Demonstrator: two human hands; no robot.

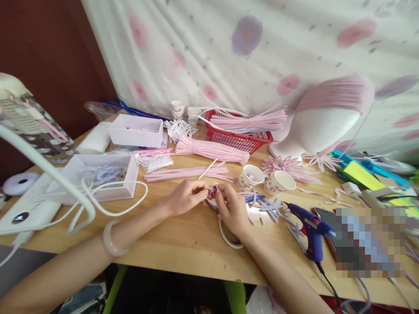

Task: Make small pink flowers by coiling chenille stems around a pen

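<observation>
Both hands meet at the middle of the table, fingertips pinched close together. From my left hand [190,197] a thin pale stick [207,169] sticks up and away, its lower end hidden by the fingers. My right hand [233,210] is closed in a pinch against the left fingertips; whatever lies between them is too small to make out. Shiny purple shows at the thumb tips. Under the right hand lie what look like scissors, with a pale looped handle [225,239]. Just beyond, pink pipe cleaners [186,173] are spread on the table.
Paper cups [250,178], short cut pipe-cleaner pieces [271,208] and a blue glue gun [309,231] are to the right. A red basket [235,141] and white foam head [324,126] stand behind. At left are white boxes [132,189] and a looping white cable [131,208].
</observation>
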